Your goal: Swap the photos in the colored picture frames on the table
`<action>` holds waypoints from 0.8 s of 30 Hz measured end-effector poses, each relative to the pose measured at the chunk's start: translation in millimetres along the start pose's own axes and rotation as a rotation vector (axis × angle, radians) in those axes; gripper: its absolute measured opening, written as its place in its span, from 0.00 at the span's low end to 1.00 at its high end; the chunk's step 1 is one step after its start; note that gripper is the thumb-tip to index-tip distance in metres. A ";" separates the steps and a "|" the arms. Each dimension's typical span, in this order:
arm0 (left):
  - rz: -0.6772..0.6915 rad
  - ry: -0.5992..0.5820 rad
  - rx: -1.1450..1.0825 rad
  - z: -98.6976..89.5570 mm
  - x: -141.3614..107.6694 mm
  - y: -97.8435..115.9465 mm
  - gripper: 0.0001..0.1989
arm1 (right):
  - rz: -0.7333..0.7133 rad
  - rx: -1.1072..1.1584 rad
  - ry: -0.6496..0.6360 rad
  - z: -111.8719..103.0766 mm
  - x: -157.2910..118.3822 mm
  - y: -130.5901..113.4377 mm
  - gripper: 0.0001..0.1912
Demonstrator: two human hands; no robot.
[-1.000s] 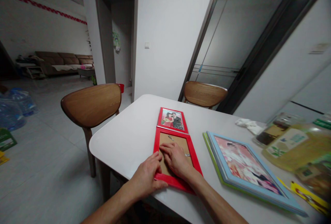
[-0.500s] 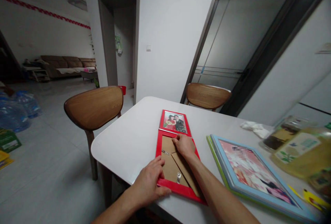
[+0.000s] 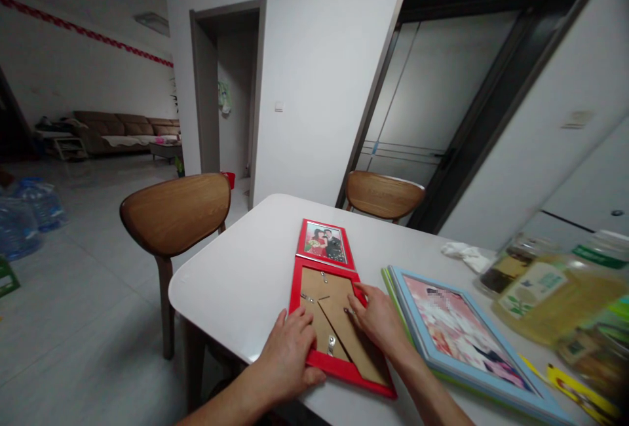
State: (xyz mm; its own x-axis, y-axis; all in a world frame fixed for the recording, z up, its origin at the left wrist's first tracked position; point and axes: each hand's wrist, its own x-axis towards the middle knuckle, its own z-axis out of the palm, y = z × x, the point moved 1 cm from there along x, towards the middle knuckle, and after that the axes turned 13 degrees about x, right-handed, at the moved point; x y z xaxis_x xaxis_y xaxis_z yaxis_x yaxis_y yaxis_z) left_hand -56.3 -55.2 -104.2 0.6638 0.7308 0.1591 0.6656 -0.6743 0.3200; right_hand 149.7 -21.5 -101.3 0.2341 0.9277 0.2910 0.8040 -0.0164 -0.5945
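A red picture frame [image 3: 339, 328] lies face down on the white table [image 3: 230, 288], showing its brown cardboard backing with metal clips and a hinged stand. My left hand [image 3: 287, 357] clasps its near left edge. My right hand [image 3: 376, 318] rests spread on the right side of the backing, with its fingertips by the frame's right edge and the stand. Just beyond lies a smaller red frame [image 3: 324, 242] holding a photo of two people, face up. To the right, a blue-framed picture [image 3: 455, 328] lies on a green frame [image 3: 388, 278].
Right of the frames stand a bagged jar [image 3: 511, 269] and a bottle of yellow-green contents [image 3: 555, 298], with a white cloth [image 3: 466, 257] behind. A wooden chair [image 3: 174, 213] stands past the left table edge, another [image 3: 383, 194] beyond the far edge.
My right hand has slid from the far end of the backing toward the frame's right edge. My left hand stays at the near left edge. The view has shifted slightly.
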 end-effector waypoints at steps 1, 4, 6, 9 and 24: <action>0.007 0.004 -0.011 0.7 0.5 2.6 0.18 | 0.036 0.066 -0.003 -3.9 -8.1 5.4 0.22; 0.010 0.052 -0.072 0.5 -0.6 5.9 0.13 | 0.250 0.470 0.018 -14.1 -27.0 16.9 0.26; -0.005 0.104 -0.149 -2.8 -2.5 5.7 0.12 | 0.441 0.822 0.059 -18.6 -36.0 16.0 0.29; -0.045 0.202 -0.341 -8.8 -4.5 7.7 0.08 | 0.552 1.278 -0.001 -16.2 -47.6 -3.3 0.28; 0.074 0.370 -1.155 -47.0 31.5 74.2 0.30 | 0.320 1.477 0.233 -43.5 -50.7 -30.4 0.31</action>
State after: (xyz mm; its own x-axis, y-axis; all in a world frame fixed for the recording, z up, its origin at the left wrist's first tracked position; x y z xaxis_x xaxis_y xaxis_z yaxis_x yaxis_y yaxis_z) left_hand -2.1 -77.1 -31.5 0.4241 0.8082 0.4087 -0.1912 -0.3612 0.9127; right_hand 137.2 -84.2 -65.4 0.4777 0.8779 0.0330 -0.5086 0.3070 -0.8044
